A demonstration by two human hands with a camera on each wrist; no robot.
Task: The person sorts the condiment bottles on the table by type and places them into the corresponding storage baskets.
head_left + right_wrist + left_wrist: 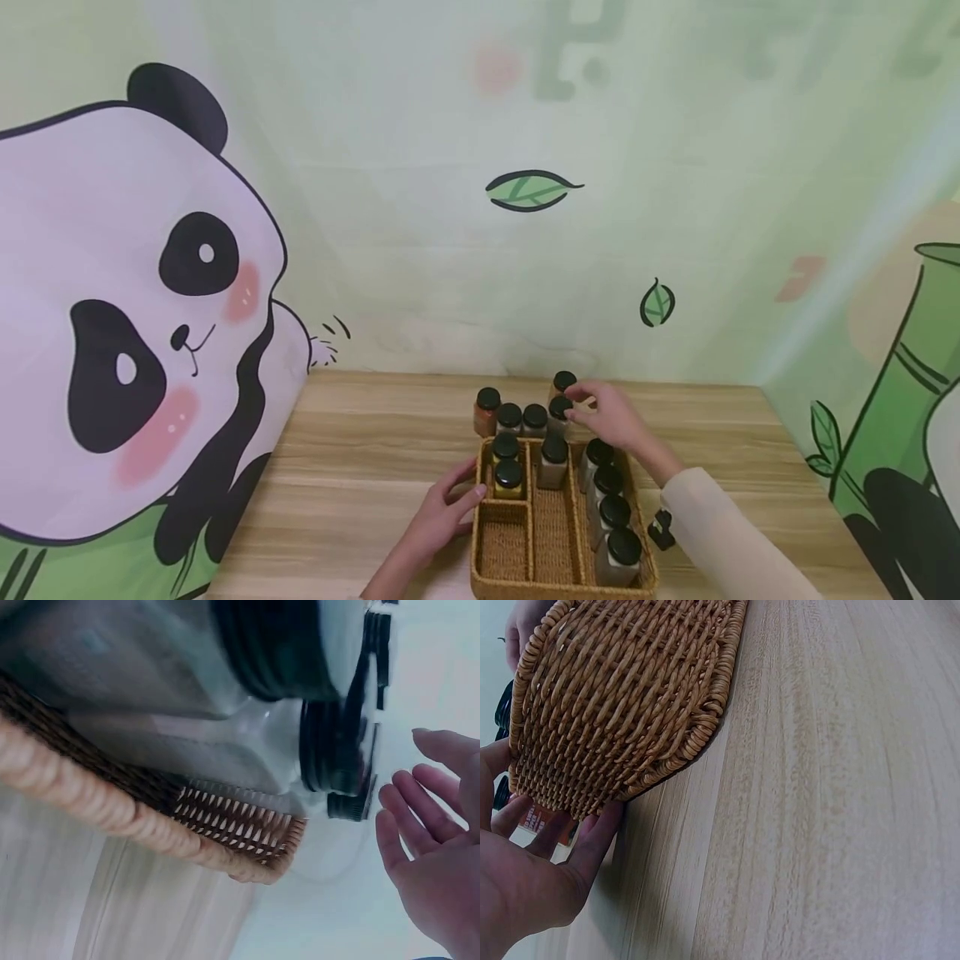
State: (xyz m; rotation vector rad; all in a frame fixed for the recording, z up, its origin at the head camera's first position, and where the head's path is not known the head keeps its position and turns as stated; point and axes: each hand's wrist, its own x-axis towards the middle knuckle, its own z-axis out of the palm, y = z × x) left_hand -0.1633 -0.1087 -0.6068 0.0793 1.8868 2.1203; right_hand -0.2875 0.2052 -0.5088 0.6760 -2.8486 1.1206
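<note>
A woven basket (480, 550) with compartments stands on the table. My left hand (438, 515) rests against its left side, thumb at the rim and fingers along the outer wall. In the left wrist view those fingers reach the woven wall (622, 697) near the far corner. My right hand (611, 415) is behind the basket, thumb and fingertips beside a black-lidded spice jar (559, 408). The right wrist view has that hand's fingers (420, 806) spread apart with nothing between them. Two jars (507, 479) sit back left in the basket, one jar (553, 458) in the middle, several jars (615, 512) along the right.
Behind the basket stand a jar with reddish contents (487, 412), two more jars (522, 419) and an orange-brown jar (561, 383). A small black object (662, 529) lies right of the basket. A panda-printed backdrop (420, 250) rises at the table's back edge.
</note>
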